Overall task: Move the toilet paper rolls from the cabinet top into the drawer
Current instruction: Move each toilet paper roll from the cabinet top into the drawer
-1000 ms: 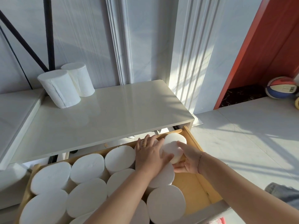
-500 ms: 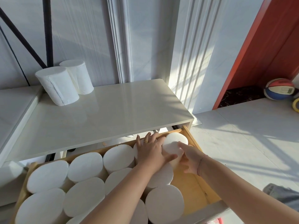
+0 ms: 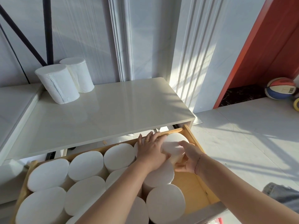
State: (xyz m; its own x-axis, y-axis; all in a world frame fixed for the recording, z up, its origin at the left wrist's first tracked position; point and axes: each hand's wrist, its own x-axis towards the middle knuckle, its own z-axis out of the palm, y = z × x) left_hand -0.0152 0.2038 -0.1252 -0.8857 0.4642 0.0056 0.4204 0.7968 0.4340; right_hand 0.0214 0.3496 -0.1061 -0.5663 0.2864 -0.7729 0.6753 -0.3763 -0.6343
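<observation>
so the toilet paper roll (image 3: pixel 174 143) is sitting end face up in the far right corner of the open wooden drawer (image 3: pixel 193 139), and both hands are on it. The right hand (image 3: pixel 188 157) is wrapping around its right side, with the fingers (image 3: pixel 184 143) curling over the top edge, so those fingers are gripping the roll. The left hand (image 3: pixel 152 149) is lying flat over the roll's left edge. Its fingers (image 3: pixel 150 135) are stretching out straight and wide, pressing down and not gripping anything. Can't tell if the roll is fully seated on the drawer bottom.

Just right of the right fingers the drawer's side wall is running along. Left of the left fingers and back toward the person, a bunch of packed rolls (image 3: pixel 85 164) are standing on end and touching each other, filling most of the drawer.

Well beyond the fingers, up and to the left, two rolls (image 3: pixel 58 84) are standing side by side at the back of the white cabinet top (image 3: pixel 113 113), right by the wall. Way off to the right of the fingers a basketball (image 3: pixel 280 88) is lying on the floor (image 3: pixel 242 135).
</observation>
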